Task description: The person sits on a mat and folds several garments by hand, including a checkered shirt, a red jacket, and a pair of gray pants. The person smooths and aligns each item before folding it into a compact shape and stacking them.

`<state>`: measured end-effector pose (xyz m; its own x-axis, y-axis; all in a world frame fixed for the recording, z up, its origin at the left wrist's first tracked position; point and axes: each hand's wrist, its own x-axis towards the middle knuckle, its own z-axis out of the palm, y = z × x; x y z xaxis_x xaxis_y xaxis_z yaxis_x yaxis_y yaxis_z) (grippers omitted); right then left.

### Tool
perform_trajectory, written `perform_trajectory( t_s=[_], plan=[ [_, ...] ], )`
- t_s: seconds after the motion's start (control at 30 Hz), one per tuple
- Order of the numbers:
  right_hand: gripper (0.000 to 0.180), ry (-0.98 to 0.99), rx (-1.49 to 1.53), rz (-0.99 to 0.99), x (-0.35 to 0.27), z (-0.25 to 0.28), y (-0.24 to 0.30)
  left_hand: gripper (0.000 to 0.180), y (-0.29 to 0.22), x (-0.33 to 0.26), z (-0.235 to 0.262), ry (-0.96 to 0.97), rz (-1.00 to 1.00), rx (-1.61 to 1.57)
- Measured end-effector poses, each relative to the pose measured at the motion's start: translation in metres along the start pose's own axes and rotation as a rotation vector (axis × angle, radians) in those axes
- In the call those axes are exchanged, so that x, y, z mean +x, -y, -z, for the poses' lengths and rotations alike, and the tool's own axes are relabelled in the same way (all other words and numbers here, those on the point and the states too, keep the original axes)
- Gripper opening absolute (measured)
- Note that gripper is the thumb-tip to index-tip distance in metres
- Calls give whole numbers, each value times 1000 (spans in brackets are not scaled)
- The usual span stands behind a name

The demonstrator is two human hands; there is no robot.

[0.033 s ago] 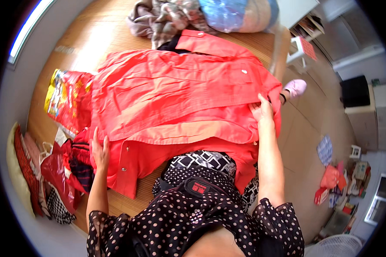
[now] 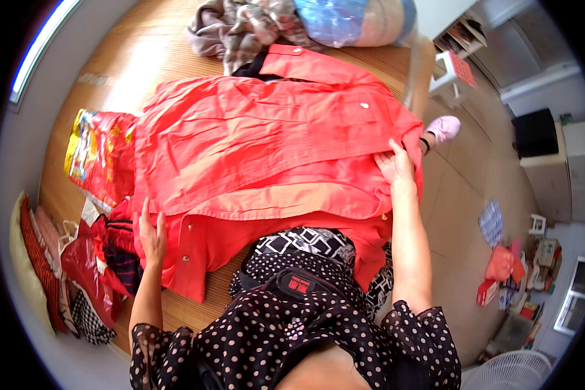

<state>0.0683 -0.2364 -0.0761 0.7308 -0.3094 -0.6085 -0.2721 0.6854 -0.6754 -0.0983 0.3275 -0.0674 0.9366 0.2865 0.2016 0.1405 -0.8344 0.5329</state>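
Observation:
A red-orange jacket [image 2: 240, 140] with metal snap buttons lies spread out before me, wrinkled, one sleeve [image 2: 318, 67] stretched along its far side. The near front panel overlaps in a long curved edge, and its lower part drapes over my lap. On the jacket's left end rests my left hand [image 2: 152, 235], fingers apart and holding nothing. My right hand [image 2: 396, 166] is at the jacket's right end near the collar, its fingers closed on the cloth by the front edge. Part of the grip is hidden in the folds.
Left of the jacket lie a red and yellow plastic bag [image 2: 104, 153], a dark red bag [image 2: 88, 266] and cushions [image 2: 36, 260]. A crumpled blanket [image 2: 240, 29] and a blue wrapped bundle [image 2: 354, 23] sit beyond. To the right are a stool [image 2: 452, 75] and another person's pink shoe [image 2: 444, 129].
The whole view has shifted slightly, with the far things sitting a little more to the left. Both hands and the jacket keep nearly the same places.

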Motion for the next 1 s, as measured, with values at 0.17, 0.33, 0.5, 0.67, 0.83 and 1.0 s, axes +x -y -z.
perform_trajectory(
  t_s=[0.17, 0.33, 0.5, 0.67, 0.83, 1.0],
  plan=[
    [23, 211, -384, 207, -80, 4, 50, 54, -48, -43, 11, 409, -141, -205],
    [38, 530, -1201, 501, -120, 25, 80, 32, -49, -55, 2, 639, 3, -270],
    [49, 772, -1661, 798, -126, 31, 71, 13, -40, -44, 16, 661, 275, -599],
    [21, 337, -1548, 872, -67, 8, 74, 24, -32, 45, 48, 259, -50, -221],
    [23, 120, -1626, 1051, 3, 5, 44, 29, -16, 73, 38, 494, 187, -444],
    [13, 413, -1358, 918, 2, 37, 34, 28, -4, 43, 84, 1020, 51, 203]
  ],
)
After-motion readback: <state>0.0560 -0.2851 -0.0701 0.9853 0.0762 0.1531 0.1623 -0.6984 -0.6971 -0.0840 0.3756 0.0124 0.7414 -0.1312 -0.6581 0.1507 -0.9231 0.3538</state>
